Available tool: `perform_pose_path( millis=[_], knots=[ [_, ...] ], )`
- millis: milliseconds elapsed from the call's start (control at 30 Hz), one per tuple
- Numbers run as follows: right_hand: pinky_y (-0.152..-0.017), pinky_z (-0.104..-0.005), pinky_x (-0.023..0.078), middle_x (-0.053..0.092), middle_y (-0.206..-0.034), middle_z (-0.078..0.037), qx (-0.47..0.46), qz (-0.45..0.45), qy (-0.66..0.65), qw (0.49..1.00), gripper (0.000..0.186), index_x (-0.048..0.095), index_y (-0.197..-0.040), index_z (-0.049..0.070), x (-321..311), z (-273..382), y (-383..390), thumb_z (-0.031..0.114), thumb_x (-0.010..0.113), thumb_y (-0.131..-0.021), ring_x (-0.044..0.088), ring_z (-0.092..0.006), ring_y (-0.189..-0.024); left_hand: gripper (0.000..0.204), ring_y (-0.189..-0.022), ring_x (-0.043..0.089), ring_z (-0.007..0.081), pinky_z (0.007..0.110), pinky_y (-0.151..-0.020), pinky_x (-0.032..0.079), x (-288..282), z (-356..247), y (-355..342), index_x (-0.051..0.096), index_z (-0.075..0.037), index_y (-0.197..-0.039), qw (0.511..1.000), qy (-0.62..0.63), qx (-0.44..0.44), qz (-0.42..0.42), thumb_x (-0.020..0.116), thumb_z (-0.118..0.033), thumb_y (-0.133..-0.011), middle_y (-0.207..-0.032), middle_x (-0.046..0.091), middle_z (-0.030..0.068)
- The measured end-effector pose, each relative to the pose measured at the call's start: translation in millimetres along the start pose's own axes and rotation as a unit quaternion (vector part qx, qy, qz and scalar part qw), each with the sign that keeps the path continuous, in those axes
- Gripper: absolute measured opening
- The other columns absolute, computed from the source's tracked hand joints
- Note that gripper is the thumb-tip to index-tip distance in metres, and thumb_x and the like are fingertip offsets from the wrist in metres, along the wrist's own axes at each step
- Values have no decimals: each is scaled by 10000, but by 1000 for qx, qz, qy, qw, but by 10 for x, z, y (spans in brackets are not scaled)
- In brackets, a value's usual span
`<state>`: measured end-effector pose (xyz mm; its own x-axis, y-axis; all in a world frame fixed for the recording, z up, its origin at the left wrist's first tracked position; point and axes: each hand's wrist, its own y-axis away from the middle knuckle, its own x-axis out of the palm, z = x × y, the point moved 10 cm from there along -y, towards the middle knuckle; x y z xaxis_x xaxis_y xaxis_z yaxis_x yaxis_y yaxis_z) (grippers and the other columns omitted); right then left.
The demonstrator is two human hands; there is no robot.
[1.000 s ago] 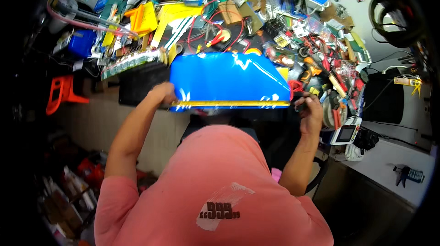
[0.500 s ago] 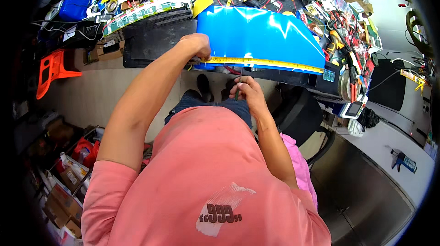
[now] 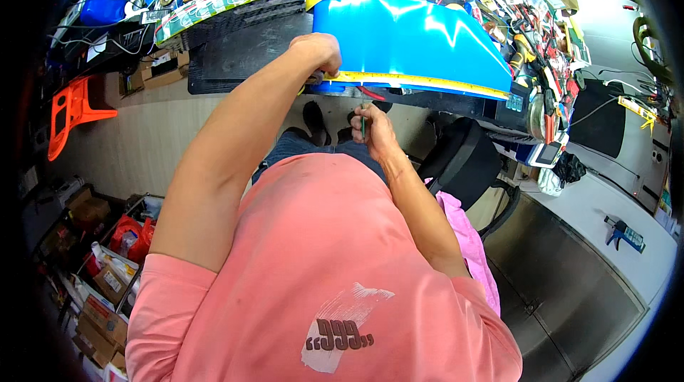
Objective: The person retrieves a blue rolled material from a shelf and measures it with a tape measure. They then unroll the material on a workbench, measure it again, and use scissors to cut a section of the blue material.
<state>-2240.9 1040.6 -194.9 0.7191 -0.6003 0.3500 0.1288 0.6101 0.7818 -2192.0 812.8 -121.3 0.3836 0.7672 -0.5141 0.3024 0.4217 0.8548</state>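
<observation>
A glossy blue plastic sheet [image 3: 410,37] lies on the bench, reaching its near edge. Along that edge stretches a yellow tape measure [image 3: 427,82], running from my left hand toward the sheet's right corner. My left hand [image 3: 318,53] is closed at the sheet's left end, pressing on the tape; its dark case shows only partly under the fingers. Below the bench edge, in front of my body, my right hand [image 3: 374,131] pinches a thin green pen-like tool [image 3: 363,126]. The tool stands apart from the sheet, and its exact kind is unclear.
A black mat [image 3: 249,54] lies left of the sheet. Tools, wires and parts crowd the bench's back and right side, including yellow-handled pliers [image 3: 522,51]. A black chair [image 3: 463,158] stands near my right arm; an orange stool [image 3: 75,115] is at the left.
The view has shifted a little, so the bench sits higher. My right hand has moved slightly left, and the green tool has turned in its fingers. My left hand stays on the tape.
</observation>
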Motion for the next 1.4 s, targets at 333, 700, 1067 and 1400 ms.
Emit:
perform_pose_path(
  millis=[333, 700, 1067, 1400],
  knots=[
    [-494, -270, 322, 505, -726, 11, 1, -23, 4, 1000, 395, 622, -1150, 89, -2, -89, -60, 477, 563, -1104, 408, -89, -538, 480, -1143, 753, 303, 470, -937, 601, -28, -25, 9, 780, -114, -1288, 1000, -7, 8, -11, 851, -348, -875, -1310, 746, 143],
    [-534, -265, 344, 487, -735, 27, -9, -4, -20, 1000, 336, 617, -1136, 102, 106, -66, -102, 432, 558, -1120, 440, -96, -576, 501, -1149, 746, 302, 481, -936, 600, -10, -15, -4, 770, -105, -1296, 1000, 0, -5, 8, 849, -385, -889, -1316, 739, 142],
    [-533, -267, 345, 489, -731, 24, -25, 17, -23, 999, 319, 612, -1120, 100, 145, -9, -132, 414, 558, -1124, 453, -106, -581, 526, -1188, 731, 317, 498, -962, 589, -15, -13, -11, 766, -118, -1311, 1000, -19, 3, -5, 843, -417, -885, -1347, 728, 138],
    [-545, -276, 335, 467, -723, 24, -20, 16, -24, 999, 321, 601, -1084, 104, 143, 2, -137, 418, 550, -1127, 387, -102, -578, 532, -1212, 721, 316, 481, -987, 582, -34, -11, 30, 756, -114, -1327, 1000, -2, 0, -8, 852, -391, -883, -1370, 717, 150]
  ],
)
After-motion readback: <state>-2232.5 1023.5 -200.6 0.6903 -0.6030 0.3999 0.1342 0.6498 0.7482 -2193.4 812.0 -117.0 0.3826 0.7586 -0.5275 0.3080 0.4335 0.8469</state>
